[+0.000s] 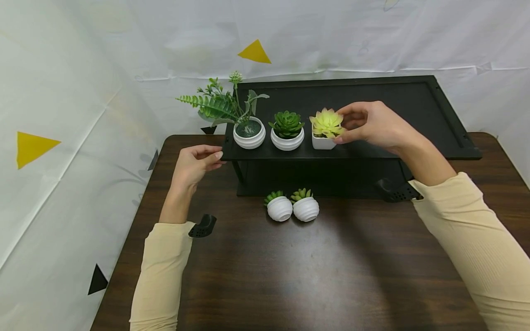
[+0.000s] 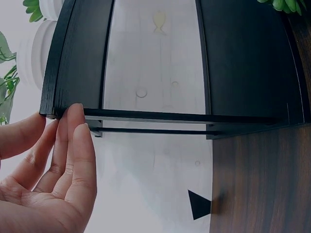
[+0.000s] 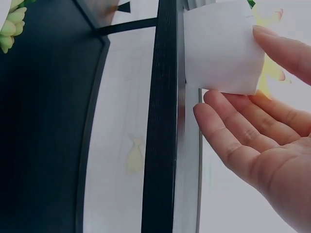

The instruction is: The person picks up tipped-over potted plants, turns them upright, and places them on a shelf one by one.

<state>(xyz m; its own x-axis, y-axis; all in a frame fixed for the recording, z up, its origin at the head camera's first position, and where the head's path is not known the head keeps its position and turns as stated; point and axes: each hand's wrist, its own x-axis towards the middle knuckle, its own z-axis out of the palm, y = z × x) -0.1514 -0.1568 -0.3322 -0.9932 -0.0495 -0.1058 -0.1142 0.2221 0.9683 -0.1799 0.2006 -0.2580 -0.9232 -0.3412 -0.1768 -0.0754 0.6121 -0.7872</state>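
My left hand (image 1: 194,164) pinches the front left corner of a black two-tier shelf (image 1: 393,115), thumb on top and fingers beneath in the left wrist view. My right hand (image 1: 374,123) holds a pale yellow-green succulent in a square white pot (image 3: 221,48), thumb on the near side and fingers on the right side. The pot stands on the top tier near its front edge. To its left are a dark green succulent in a round white pot (image 1: 287,141) and a taller leafy plant in a round white pot (image 1: 250,138).
Two small succulents in white pots, the left one (image 1: 279,208) and the right one (image 1: 306,209), lie tipped on the brown wooden table (image 1: 265,276) before the shelf's lower tier. White sheeting (image 1: 314,37) with yellow and black triangles hangs behind and at the left.
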